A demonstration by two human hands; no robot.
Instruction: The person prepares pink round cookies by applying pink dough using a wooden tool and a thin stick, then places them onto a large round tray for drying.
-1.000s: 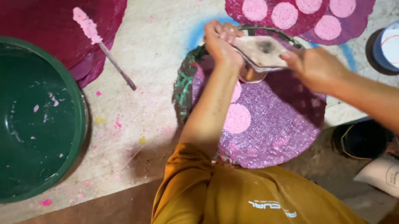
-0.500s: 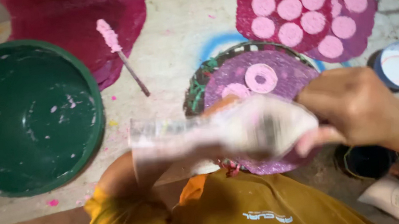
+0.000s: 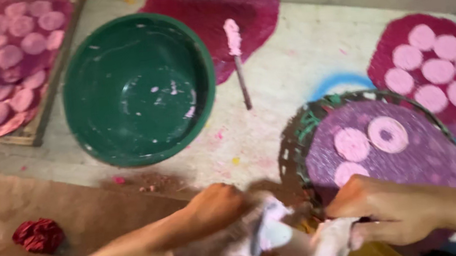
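My left hand and my right hand both grip a crumpled whitish, pink-stained plastic bag low in the view, close to my body. Just beyond my right hand lies a round woven tray covered in purple, with three pink discs on it; one disc has a dark centre. The bag is blurred, so its contents cannot be made out.
A large green bowl with pink specks stands left of centre. A stick with a pink-coated end lies beside it on a dark red patch. Pink discs rest on a red mat at right and on a tray at far left. A red cloth lies lower left.
My hands left the purple tray and pulled the bag down toward my body. The view swung left, showing the bowl in the middle and the tray of discs at far left.
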